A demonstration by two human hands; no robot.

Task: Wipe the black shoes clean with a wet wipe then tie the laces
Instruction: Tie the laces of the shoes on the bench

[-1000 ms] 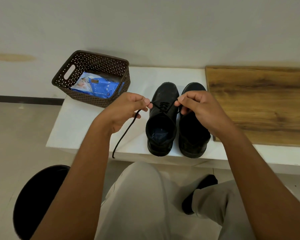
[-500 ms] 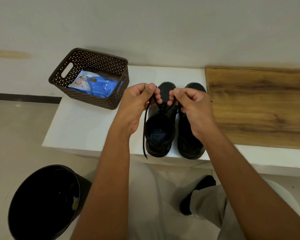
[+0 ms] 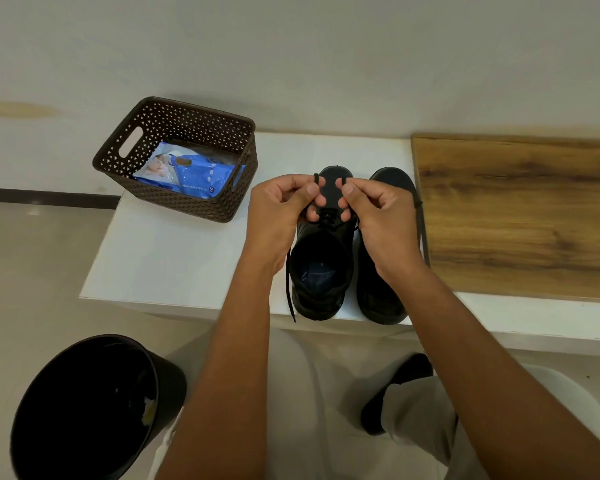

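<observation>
Two black shoes stand side by side on the white table (image 3: pixel 174 258), toes toward the wall. My hands meet over the left shoe (image 3: pixel 321 271). My left hand (image 3: pixel 281 209) pinches a small loop of its black lace (image 3: pixel 288 282), whose loose end hangs down past the table edge. My right hand (image 3: pixel 378 213) pinches the other lace end above the shoe's toe. The right shoe (image 3: pixel 385 299) is partly covered by my right hand; one of its laces trails along the wooden board's edge.
A brown perforated basket (image 3: pixel 219 206) at the table's back left holds a blue wet-wipe pack (image 3: pixel 194 178). A wooden board (image 3: pixel 520 216) covers the table's right part. A black bin (image 3: pixel 87 410) stands on the floor at lower left. My knees are below the table edge.
Both hands have come together from wide apart and risen over the left shoe's toe. The lace, pulled out sideways before, now hangs down straight from my left hand.
</observation>
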